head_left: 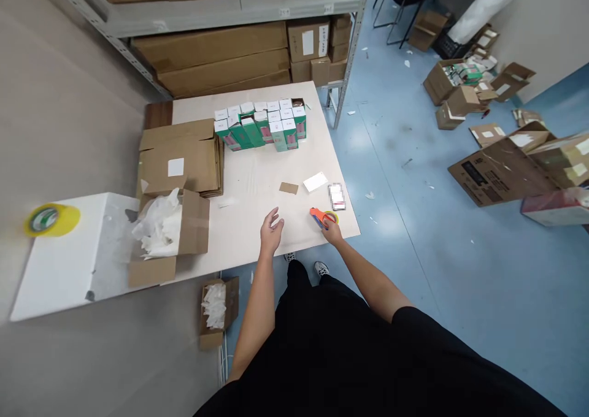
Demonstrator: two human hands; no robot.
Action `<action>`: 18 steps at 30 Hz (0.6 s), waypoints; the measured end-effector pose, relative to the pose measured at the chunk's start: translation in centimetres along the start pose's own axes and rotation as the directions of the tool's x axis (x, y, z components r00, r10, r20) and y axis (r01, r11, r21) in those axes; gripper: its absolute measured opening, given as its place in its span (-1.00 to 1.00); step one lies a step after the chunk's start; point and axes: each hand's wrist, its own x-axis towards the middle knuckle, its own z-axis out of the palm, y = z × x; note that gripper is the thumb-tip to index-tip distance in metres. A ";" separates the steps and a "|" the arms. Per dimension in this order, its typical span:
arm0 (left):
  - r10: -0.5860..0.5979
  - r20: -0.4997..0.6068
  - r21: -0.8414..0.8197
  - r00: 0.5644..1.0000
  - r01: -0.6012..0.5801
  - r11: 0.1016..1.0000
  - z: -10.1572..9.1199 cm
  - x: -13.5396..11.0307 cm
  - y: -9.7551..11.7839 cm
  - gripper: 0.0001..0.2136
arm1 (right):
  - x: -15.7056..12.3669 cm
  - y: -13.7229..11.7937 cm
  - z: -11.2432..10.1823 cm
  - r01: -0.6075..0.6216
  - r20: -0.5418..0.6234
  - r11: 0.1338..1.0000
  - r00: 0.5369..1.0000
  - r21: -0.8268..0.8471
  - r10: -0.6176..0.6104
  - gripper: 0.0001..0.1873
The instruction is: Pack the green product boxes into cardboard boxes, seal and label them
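Note:
My left hand [271, 228] hovers over the near edge of the pale table [257, 184], fingers loosely spread, holding nothing. My right hand [329, 227] rests at the table's front right corner, closed on an orange tape dispenser [318, 217] with a yellow tape roll. Just beyond it lie a small printed packet [337, 196], a white card [315, 182] and a brown cardboard scrap [288, 188]. Several green-and-white product boxes [261, 126] stand in rows at the table's far side.
Flattened cartons [179, 156] and an open carton with white wrapping [165, 230] sit at the table's left. A yellow tape roll [51, 219] lies on a white board. Shelving with cartons stands behind. Opened cartons litter the blue floor at right; another small box [216, 309] sits below.

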 end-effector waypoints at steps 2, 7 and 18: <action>-0.001 0.010 0.008 1.000 0.001 1.000 -0.9 1.1 -0.2 -0.56 | 0.2 0.0 1.5 -0.010 -0.004 0.999 1.000 -0.040 0.010 -0.50; 0.018 0.061 0.024 0.998 -0.020 1.000 -4.0 3.7 -0.1 -0.58 | 1.9 -2.2 4.3 -0.186 -0.107 0.983 0.977 -0.002 0.184 -0.35; 0.046 0.277 -0.062 0.960 -0.030 0.998 -4.0 10.4 1.3 -0.58 | -0.1 -8.2 1.8 -0.283 -0.036 0.893 0.948 0.351 0.315 -0.77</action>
